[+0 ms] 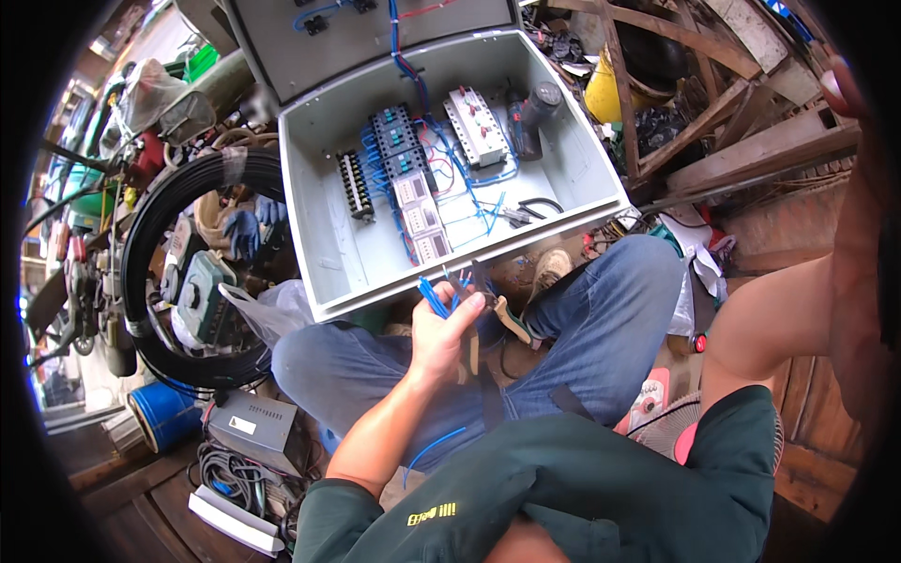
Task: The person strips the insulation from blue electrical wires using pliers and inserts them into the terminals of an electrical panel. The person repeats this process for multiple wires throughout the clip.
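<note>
Fingers of our left hand pinch 1 bundle of short blue wires before the open grey electrical box; our right hand is too blurred to tell.

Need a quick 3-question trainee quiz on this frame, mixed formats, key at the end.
1. True or false: the left hand holds short blue wires.
2. The grey enclosure box stands: A) lid open, B) lid shut, C) upside down?
3. Fill in: the coil of black cable lies to the person's ____ of the box.

Key: 1 true. 2 A; the components and blue wiring inside show. 3 left. The right hand is raised at the frame's right edge, blurred, so its grip cannot be told.
</note>
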`<state>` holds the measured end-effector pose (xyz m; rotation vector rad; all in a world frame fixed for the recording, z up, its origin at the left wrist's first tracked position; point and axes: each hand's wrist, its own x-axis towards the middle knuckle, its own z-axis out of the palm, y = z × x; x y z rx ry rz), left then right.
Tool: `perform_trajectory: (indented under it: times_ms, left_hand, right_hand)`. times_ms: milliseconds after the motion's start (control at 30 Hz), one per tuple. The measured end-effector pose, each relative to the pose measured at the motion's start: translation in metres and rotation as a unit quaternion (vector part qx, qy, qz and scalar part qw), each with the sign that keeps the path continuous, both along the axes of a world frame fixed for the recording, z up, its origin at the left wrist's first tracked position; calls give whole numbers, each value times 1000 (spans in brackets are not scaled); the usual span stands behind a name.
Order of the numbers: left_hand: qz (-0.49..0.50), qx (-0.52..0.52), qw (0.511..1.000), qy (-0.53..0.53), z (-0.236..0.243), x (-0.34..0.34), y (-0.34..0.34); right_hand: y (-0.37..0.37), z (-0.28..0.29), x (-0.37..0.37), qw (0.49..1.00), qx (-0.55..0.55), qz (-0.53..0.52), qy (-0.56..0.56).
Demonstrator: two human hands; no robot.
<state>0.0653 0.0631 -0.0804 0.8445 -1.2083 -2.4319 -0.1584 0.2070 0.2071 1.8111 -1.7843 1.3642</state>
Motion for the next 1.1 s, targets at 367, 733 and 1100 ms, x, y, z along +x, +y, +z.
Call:
perform_trajectory:
  times_ms: [367,733,1100]
  left_hand:
    - [-66,-95,992,-45,8,-8,13]
    - [-120,-146,979,-78,5,-26,21]
    - [-204,-94,960,-168,-4,-43,17]
  right_hand:
    - [31,65,-67,992,-6,-66,109]
    - [145,185,-398,859,13,-507,73]
    - [194,121,-645,681,280,-671,-89]
